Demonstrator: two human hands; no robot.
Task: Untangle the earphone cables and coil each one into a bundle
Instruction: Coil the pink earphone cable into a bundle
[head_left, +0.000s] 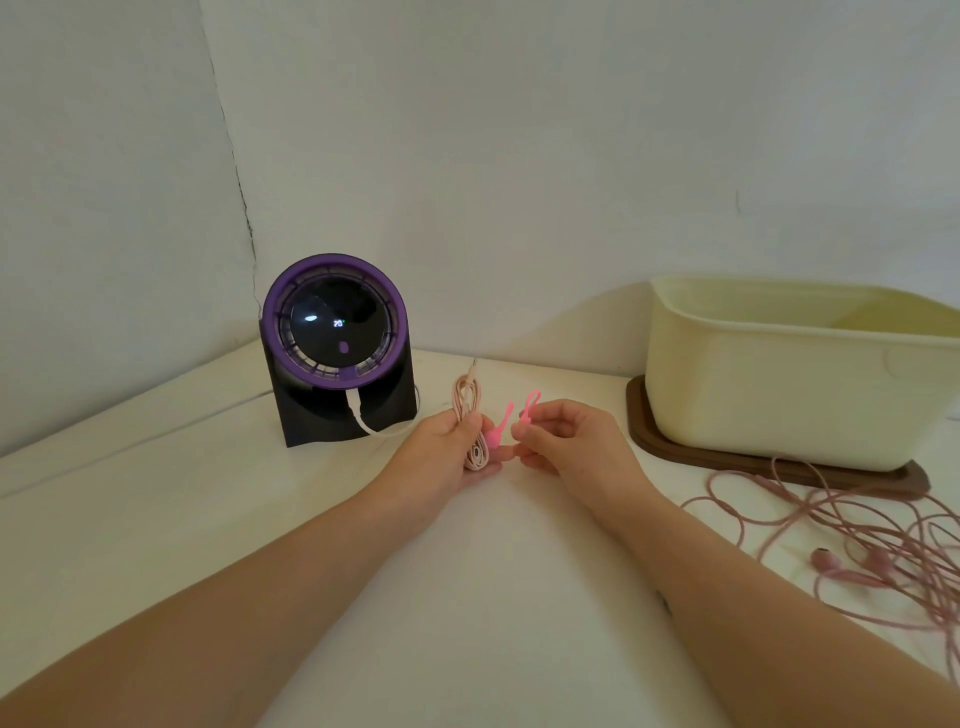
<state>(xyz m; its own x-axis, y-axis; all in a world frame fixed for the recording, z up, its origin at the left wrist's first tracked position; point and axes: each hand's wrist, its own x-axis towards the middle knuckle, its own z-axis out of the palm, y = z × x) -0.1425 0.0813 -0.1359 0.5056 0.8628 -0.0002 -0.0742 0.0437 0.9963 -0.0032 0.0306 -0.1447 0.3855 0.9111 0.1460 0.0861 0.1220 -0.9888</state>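
Head view. The left hand (447, 447) is held over the middle of the white bench (467, 597). Its fingers (475, 423) are curled round a pale coiled cable (469, 402), which is wound into a long, narrow hank. The hank stands upright through the grip, with loops showing above and below and the plug tip pointing at the far wall.

Just to its right, the right hand (563, 441) pinches a pink tie (531, 408) between thumb and forefinger, looped end up. A second pink strip (500, 427) with a bulbous end lies against the left fingers. I cannot tell whether it is a separate tie or the other end of the same one.

At the near right, well apart from both hands, a darker loose cable (857, 530) sprawls in a tangle on the bench, with its earbuds (831, 564) among the loops. Beyond it a cream tub (779, 374) sits on a brown tray (670, 441). At the far left stands a purple-ringed fan (335, 332).

The hank looks light, limp and a little springy, so it would likely fan open if the grip slackened. The best hold is at its waist, where the tie should go. The tie seems soft and stretchy, and small enough to slip, so it wants a firm pinch near the end. The tangle is thin wire, probably weakest at the earbuds. It is better freed from an end, loop by loop, than pulled.
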